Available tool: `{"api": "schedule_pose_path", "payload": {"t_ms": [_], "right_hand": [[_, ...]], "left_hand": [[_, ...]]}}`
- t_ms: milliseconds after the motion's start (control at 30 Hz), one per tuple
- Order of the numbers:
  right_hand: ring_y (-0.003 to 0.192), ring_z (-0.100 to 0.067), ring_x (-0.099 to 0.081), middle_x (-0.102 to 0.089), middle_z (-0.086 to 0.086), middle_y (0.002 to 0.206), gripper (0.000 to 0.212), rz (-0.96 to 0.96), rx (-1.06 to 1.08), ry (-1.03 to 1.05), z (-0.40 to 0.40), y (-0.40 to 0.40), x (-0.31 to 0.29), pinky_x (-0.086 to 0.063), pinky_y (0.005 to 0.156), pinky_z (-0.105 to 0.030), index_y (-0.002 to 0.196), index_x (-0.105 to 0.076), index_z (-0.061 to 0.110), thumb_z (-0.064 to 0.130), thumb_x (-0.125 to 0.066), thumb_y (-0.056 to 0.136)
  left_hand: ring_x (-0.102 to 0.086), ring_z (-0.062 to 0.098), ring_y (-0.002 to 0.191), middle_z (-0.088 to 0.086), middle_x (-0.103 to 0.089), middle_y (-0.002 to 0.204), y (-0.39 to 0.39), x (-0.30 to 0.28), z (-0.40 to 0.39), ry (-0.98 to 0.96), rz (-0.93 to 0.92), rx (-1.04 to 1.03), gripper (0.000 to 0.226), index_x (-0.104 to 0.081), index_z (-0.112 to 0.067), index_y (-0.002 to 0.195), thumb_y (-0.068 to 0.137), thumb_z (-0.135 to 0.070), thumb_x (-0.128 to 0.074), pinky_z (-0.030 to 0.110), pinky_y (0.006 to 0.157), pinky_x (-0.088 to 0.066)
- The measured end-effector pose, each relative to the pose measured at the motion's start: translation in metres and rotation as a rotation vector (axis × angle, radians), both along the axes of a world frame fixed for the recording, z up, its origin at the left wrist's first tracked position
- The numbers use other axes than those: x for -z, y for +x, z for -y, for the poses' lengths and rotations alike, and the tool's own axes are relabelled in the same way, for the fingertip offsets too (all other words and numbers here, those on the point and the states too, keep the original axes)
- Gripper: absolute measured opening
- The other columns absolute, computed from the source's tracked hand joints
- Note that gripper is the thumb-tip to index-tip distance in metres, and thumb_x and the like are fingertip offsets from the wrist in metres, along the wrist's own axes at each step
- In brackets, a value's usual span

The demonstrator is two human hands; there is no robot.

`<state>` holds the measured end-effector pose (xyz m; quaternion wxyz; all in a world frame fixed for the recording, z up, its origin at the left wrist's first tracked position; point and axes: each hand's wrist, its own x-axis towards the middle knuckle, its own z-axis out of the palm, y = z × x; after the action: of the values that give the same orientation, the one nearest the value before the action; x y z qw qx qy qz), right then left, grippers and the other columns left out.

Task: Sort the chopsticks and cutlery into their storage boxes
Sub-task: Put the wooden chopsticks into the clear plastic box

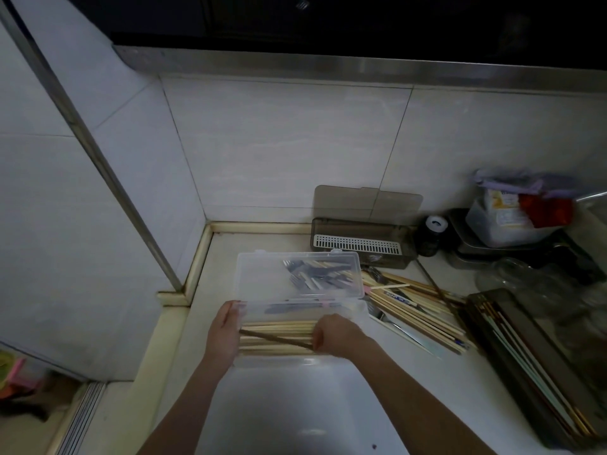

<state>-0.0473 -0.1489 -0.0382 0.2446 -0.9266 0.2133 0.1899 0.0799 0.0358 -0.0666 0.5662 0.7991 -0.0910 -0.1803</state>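
The worktop [328, 405] meets tiled walls at its far left corner. A clear box [295, 323] sits near the left edge, its lid [262, 274] raised toward the wall; forks show through the lid. Pale chopsticks [276, 326] fill the box, lying left to right. A smoked box [361, 244] stands open against the back wall. More loose chopsticks [420, 310] lie in a heap just right of the clear box, with a dark tray [525, 366] of utensils at the right edge.

The left hand [225, 330] grasps the left end of the clear box, thumb on the rim. The right hand [335, 334] is curled, pinching one dark chopstick [272, 338] that lies slantwise across the pale ones.
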Motion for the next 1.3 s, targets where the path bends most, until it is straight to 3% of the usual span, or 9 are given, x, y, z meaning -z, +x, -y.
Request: {"api": "schedule_pose_path", "payload": {"t_ms": [133, 233, 300, 367, 533, 767, 1000, 1100, 1300], "right_hand": [[0.081, -0.008, -0.06, -0.066, 0.006, 0.093, 0.014, 0.328, 0.225, 0.047, 0.011, -0.015, -0.012, -0.052, 0.079, -0.026, 0.098, -0.068, 0.023, 0.018, -0.058, 0.09], [0.067, -0.01, -0.057, -0.063, 0.006, 0.086, 0.016, 0.658, 0.369, -0.366, 0.029, -0.035, -0.027, -0.047, 0.054, -0.023, 0.103, -0.06, 0.023, 0.015, -0.052, 0.092], [0.069, -0.014, -0.054, -0.061, 0.002, 0.085, 0.014, 0.687, 0.592, -0.421, 0.048, -0.047, -0.027, -0.042, 0.053, -0.025, 0.101, -0.055, 0.02, 0.012, -0.053, 0.09], [0.081, -0.021, -0.056, -0.063, -0.005, 0.094, 0.018, 0.511, 0.793, -0.35, 0.068, -0.058, -0.016, -0.048, 0.064, -0.031, 0.105, -0.051, 0.018, 0.009, -0.053, 0.089], [0.133, -0.026, -0.034, -0.037, -0.006, 0.143, 0.051, 0.003, 0.622, -0.295, 0.085, -0.088, 0.022, -0.039, 0.102, -0.048, 0.139, -0.031, 0.021, 0.024, -0.052, 0.092], [0.128, -0.027, -0.036, -0.039, -0.006, 0.14, 0.037, -0.039, 0.621, -0.359, 0.086, -0.094, 0.023, -0.038, 0.102, -0.049, 0.128, -0.045, 0.02, 0.023, -0.052, 0.092], [0.094, -0.028, -0.057, -0.062, -0.009, 0.098, 0.017, 0.22, 0.832, -0.333, 0.077, -0.103, 0.011, -0.048, 0.085, -0.045, 0.106, -0.043, 0.019, 0.012, -0.044, 0.091], [0.094, -0.03, -0.057, -0.062, -0.009, 0.095, 0.018, 0.404, 0.859, -0.376, 0.073, -0.107, 0.005, -0.047, 0.085, -0.047, 0.102, -0.045, 0.019, 0.006, -0.043, 0.09], [0.084, -0.023, -0.057, -0.062, -0.002, 0.091, 0.036, 0.775, 0.481, -0.406, 0.046, -0.076, -0.006, -0.044, 0.076, -0.037, 0.113, -0.062, 0.021, 0.006, -0.047, 0.084]], "left_hand": [[-0.058, 0.021, 0.09, 0.002, -0.064, 0.094, -0.002, -0.003, 0.001, -0.016, -0.004, -0.003, 0.022, -0.061, -0.015, 0.097, 0.101, -0.023, -0.041, 0.031, 0.079, -0.04], [-0.058, 0.021, 0.09, 0.002, -0.064, 0.095, -0.001, -0.003, 0.002, -0.007, -0.005, -0.009, 0.022, -0.061, -0.016, 0.098, 0.101, -0.025, -0.041, 0.031, 0.08, -0.04], [-0.058, 0.021, 0.09, 0.003, -0.064, 0.096, -0.002, -0.003, 0.001, -0.006, 0.0, -0.006, 0.023, -0.061, -0.016, 0.098, 0.101, -0.025, -0.04, 0.032, 0.08, -0.041], [-0.058, 0.021, 0.09, 0.003, -0.064, 0.096, -0.003, -0.004, 0.001, -0.007, 0.005, 0.001, 0.023, -0.06, -0.016, 0.099, 0.101, -0.024, -0.039, 0.032, 0.081, -0.041], [-0.058, 0.025, 0.086, 0.004, -0.064, 0.092, 0.002, 0.004, 0.001, 0.017, -0.004, -0.004, 0.02, -0.062, -0.019, 0.094, 0.099, -0.025, -0.043, 0.035, 0.077, -0.041], [-0.056, 0.023, 0.082, 0.004, -0.063, 0.088, 0.003, 0.005, 0.0, 0.03, -0.001, 0.002, 0.021, -0.061, -0.025, 0.09, 0.1, -0.026, -0.042, 0.035, 0.075, -0.04], [-0.059, 0.024, 0.093, 0.007, -0.065, 0.099, 0.001, 0.003, 0.0, 0.021, 0.025, 0.012, 0.023, -0.061, -0.014, 0.099, 0.102, -0.022, -0.039, 0.031, 0.082, -0.04], [-0.059, 0.025, 0.095, 0.007, -0.064, 0.1, 0.002, 0.003, 0.0, 0.016, 0.02, 0.016, 0.023, -0.061, -0.014, 0.099, 0.102, -0.021, -0.039, 0.034, 0.084, -0.041], [-0.058, 0.025, 0.092, 0.006, -0.064, 0.097, -0.001, -0.001, 0.001, -0.002, -0.008, 0.002, 0.022, -0.062, -0.015, 0.099, 0.1, -0.024, -0.041, 0.034, 0.079, -0.041]]}}
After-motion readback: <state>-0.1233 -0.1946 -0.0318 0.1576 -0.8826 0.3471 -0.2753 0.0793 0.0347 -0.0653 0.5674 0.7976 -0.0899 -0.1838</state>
